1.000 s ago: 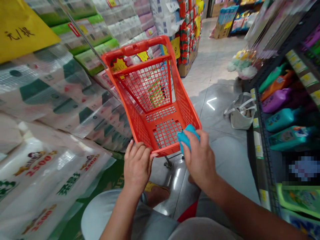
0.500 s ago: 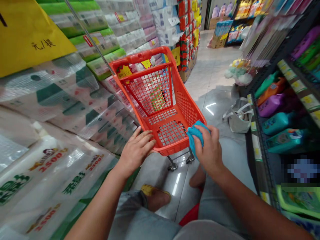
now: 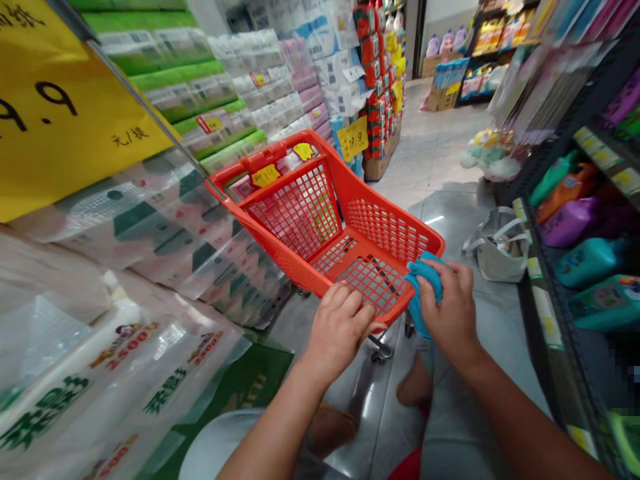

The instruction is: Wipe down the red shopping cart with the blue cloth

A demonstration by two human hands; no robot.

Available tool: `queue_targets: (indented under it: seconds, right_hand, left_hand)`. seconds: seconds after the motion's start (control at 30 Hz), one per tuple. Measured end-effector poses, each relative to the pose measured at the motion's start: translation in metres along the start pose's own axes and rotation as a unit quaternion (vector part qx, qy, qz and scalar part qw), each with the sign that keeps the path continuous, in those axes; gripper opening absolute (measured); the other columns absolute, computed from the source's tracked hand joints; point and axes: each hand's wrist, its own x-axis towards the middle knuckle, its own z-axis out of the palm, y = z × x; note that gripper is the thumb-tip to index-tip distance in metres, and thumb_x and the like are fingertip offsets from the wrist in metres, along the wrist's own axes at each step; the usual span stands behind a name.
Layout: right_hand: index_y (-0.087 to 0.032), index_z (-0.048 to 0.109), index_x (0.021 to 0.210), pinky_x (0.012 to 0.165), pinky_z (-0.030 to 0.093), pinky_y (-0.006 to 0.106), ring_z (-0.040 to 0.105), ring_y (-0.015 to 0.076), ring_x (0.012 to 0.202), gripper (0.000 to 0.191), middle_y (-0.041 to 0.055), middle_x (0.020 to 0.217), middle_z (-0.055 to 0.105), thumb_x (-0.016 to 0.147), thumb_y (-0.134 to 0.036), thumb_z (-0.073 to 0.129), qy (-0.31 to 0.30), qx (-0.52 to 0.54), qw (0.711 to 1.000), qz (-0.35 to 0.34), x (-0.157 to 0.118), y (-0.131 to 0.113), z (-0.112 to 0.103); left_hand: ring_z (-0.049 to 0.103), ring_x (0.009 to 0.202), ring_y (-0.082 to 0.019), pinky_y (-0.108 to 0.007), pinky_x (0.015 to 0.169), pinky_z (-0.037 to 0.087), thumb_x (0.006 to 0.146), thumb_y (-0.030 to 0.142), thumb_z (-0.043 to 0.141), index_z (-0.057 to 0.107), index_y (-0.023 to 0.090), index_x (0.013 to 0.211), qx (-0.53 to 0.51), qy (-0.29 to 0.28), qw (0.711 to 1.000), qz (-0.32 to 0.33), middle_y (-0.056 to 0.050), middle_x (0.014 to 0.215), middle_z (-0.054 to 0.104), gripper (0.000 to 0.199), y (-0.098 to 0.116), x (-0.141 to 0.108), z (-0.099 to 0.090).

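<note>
- Head view: red plastic shopping cart (image 3: 380, 230) just ahead of both hands, tilted, long axis running forward-left, away from them.
- Right grip (image 3: 447, 307) clamped on blue cloth (image 3: 425, 290) at the cart's near right corner.
- Left grip (image 3: 337, 333) lying open on the near rim.

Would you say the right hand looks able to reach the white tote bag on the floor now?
Probably yes: only open tiled floor lies between the right hand and the white tote bag. The hand does grip a blue cloth against the red shopping basket, though.
</note>
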Motion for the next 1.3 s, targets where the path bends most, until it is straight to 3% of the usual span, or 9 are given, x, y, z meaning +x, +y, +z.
queue_targets:
  seconds: [0.17,0.33,0.43,0.5,0.6,0.73,0.93,1.1,1.3]
  right_hand:
    - [-0.023,0.061,0.122,0.087,0.055,0.043,0.06,0.024,0.101,0.035,0.0102,0.116,0.053,0.094,-0.041,0.052,-0.038,0.011,0.999,0.011,0.02,0.002,0.01]
    - [-0.024,0.057,0.126,0.092,0.054,0.042,0.058,0.0229,0.109,0.033,0.0107,0.119,0.05,0.096,-0.035,0.05,0.005,0.064,0.998,0.021,-0.016,-0.02,0.021]
    - [-0.025,0.055,0.127,0.098,0.051,0.042,0.055,0.0218,0.116,0.032,0.0105,0.122,0.05,0.096,-0.032,0.051,0.013,0.122,0.992,0.001,-0.035,-0.025,0.03]
    - [-0.024,0.054,0.124,0.101,0.048,0.043,0.055,0.0214,0.117,0.03,0.0102,0.12,0.053,0.096,-0.032,0.05,0.065,0.15,0.986,0.041,-0.027,-0.014,0.039]
    - [-0.022,0.05,0.123,0.106,0.044,0.044,0.057,0.0206,0.115,0.034,0.0103,0.121,0.058,0.095,-0.041,0.048,0.162,0.195,0.946,0.205,0.007,0.02,0.058]
    - [-0.02,0.05,0.123,0.103,0.045,0.044,0.06,0.0212,0.111,0.045,0.0105,0.12,0.063,0.093,-0.052,0.042,0.169,0.22,0.879,0.388,0.025,0.062,0.083]
    - [-0.023,0.059,0.111,0.091,0.05,0.038,0.064,0.021,0.1,0.038,0.0055,0.104,0.07,0.09,-0.053,0.046,0.121,0.21,0.879,0.411,-0.009,0.071,0.095]
    - [-0.021,0.054,0.124,0.098,0.046,0.039,0.061,0.0215,0.109,0.051,0.0106,0.12,0.066,0.089,-0.056,0.048,0.117,0.212,0.878,0.414,-0.006,0.068,0.092]
    - [-0.018,0.054,0.116,0.101,0.043,0.045,0.059,0.0231,0.107,0.051,0.0126,0.117,0.064,0.085,-0.059,0.049,0.13,0.216,0.87,0.425,-0.002,0.092,0.094]
  left_hand:
    - [0.058,0.104,-0.021,-0.05,0.115,0.034,0.096,0.053,0.045,0.066,0.023,0.117,-0.005,-0.031,0.999,-0.002,-0.006,0.106,0.068,0.042,-0.036,0.01,-0.001]
    - [0.056,0.09,-0.02,-0.045,0.108,0.04,0.096,0.055,0.042,0.07,0.022,0.105,-0.033,-0.047,0.998,0.021,-0.004,0.088,0.064,0.044,-0.058,0.019,0.001]
    - [0.054,0.091,-0.021,-0.045,0.106,0.04,0.097,0.054,0.042,0.069,0.02,0.103,-0.041,-0.039,0.998,0.018,-0.005,0.089,0.063,0.044,-0.053,0.022,0.003]
    - [0.053,0.093,-0.021,-0.044,0.105,0.04,0.098,0.051,0.042,0.068,0.021,0.104,-0.045,-0.032,0.998,0.02,-0.005,0.09,0.063,0.041,-0.05,0.023,0.005]
    - [0.052,0.091,-0.022,-0.044,0.102,0.039,0.098,0.05,0.043,0.068,0.022,0.104,-0.05,-0.022,0.998,0.025,-0.005,0.088,0.063,0.038,-0.046,0.025,0.006]
    - [0.053,0.089,-0.022,-0.044,0.101,0.039,0.098,0.05,0.044,0.068,0.023,0.103,-0.045,-0.014,0.999,0.023,-0.004,0.084,0.062,0.037,-0.043,0.03,0.009]
    - [0.055,0.09,-0.023,-0.043,0.098,0.039,0.099,0.044,0.047,0.067,0.024,0.104,-0.026,-0.006,0.999,0.032,-0.004,0.085,0.063,0.028,-0.045,0.038,0.013]
    - [0.052,0.089,-0.022,-0.039,0.088,0.04,0.098,0.04,0.05,0.067,0.023,0.102,-0.02,-0.012,0.999,0.028,-0.004,0.084,0.062,0.024,-0.042,0.044,0.011]
    - [0.049,0.085,-0.02,-0.037,0.082,0.037,0.099,0.043,0.049,0.069,0.023,0.098,-0.05,-0.013,0.998,-0.026,-0.003,0.079,0.058,0.028,-0.016,0.055,0.016]
